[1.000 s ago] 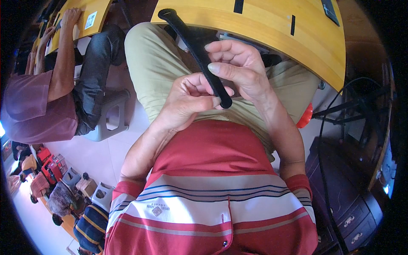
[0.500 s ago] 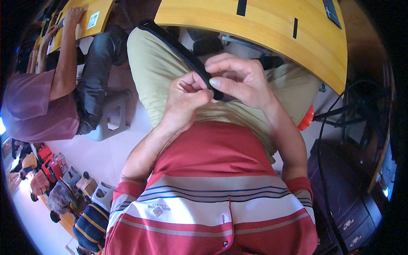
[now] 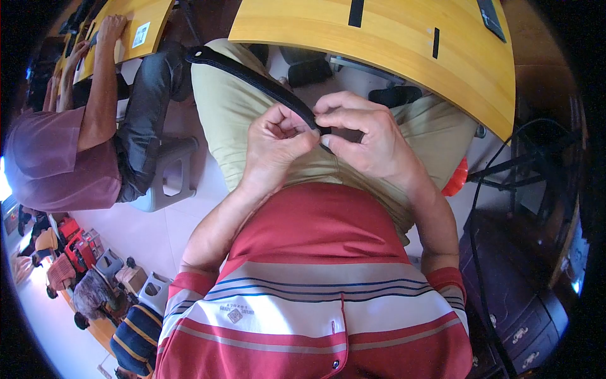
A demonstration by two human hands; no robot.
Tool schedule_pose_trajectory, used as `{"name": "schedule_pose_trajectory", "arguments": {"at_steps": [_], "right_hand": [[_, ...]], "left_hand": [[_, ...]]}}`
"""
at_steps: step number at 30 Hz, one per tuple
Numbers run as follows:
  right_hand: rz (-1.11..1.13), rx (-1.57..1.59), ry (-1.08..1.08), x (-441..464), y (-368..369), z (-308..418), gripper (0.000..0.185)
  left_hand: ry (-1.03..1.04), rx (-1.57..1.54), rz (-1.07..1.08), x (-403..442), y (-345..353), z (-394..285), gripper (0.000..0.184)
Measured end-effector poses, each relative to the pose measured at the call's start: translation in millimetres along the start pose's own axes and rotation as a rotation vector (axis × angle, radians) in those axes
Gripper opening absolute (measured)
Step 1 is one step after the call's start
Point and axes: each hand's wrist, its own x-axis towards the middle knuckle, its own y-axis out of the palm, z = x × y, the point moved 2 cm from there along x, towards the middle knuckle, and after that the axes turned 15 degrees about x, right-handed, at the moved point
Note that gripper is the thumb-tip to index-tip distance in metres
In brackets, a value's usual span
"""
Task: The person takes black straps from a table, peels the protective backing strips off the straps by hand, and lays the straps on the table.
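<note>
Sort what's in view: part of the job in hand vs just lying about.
In the job:
- black strap, near end between the fingers of both hands
- left hand
- right hand

Apparently just around:
- yellow table
- dark flat object on it
- red object, partly hidden
- black cable
- grey stool

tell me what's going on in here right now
A seated person holds a black strap. Their left grip and right grip pinch it close together near one end, and the rest slants out over the left thigh. A yellow table stands ahead; a co-worker sits off to the left.
</note>
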Motion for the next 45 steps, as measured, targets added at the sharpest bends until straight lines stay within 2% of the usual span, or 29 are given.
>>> {"name": "schedule_pose_trajectory", "arguments": {"at_steps": [4,7,10,16,19,25,27,34,36,40,42,45], "right_hand": [[0.001,0.001,0.053,-0.4,-0.2,-1.3,0.019],[0.037,-0.094,0.007,0.0,-0.7,-4.8,0.019],[0.047,-0.2,0.085,-1.6,4.7,-1.3,0.016],[-0.025,-0.449,-0.053,-2.5,16.5,5.9,0.01],[-0.046,-0.546,-0.071,-6.6,22.1,1.5,0.015],[0.027,-0.528,0.005,-12.1,24.7,-13.0,0.011],[0.105,-0.55,-0.035,-9.8,20.7,-10.8,0.01],[0.272,-0.724,-0.284,-1.8,17.5,-5.9,0.006],[0.283,-0.715,-0.316,-0.9,18.0,-6.7,0.007],[0.357,-0.707,-0.381,-5.4,21.8,-8.5,0.008],[0.382,-0.694,-0.364,-11.4,26.3,-9.1,0.011],[0.407,-0.685,-0.335,-15.1,30.1,-8.3,0.013]], "left_hand": [[0.003,0.092,-0.023,-2.1,0.5,4.8,0.02],[0.018,0.154,-0.039,-4.1,2.0,4.9,0.019],[0.034,0.214,-0.053,-4.6,2.1,5.6,0.018],[0.055,0.285,-0.118,-4.9,2.2,4.9,0.017],[0.063,0.27,-0.146,-4.6,2.2,3.0,0.016],[0.065,0.338,-0.136,-6.3,2.5,10.4,0.015],[0.05,0.403,-0.126,-6.5,0.1,14.3,0.015],[0.016,0.413,-0.054,-7.0,-4.1,10.8,0.015],[0.039,0.375,-0.033,-5.2,-6.7,11.8,0.015],[-0.048,0.45,0.103,-10.7,-10.3,3.2,0.016],[-0.014,0.485,0.189,-11.4,-12.5,4.5,0.016],[-0.077,0.53,0.262,-12.5,-14.3,0.2,0.016]]}}
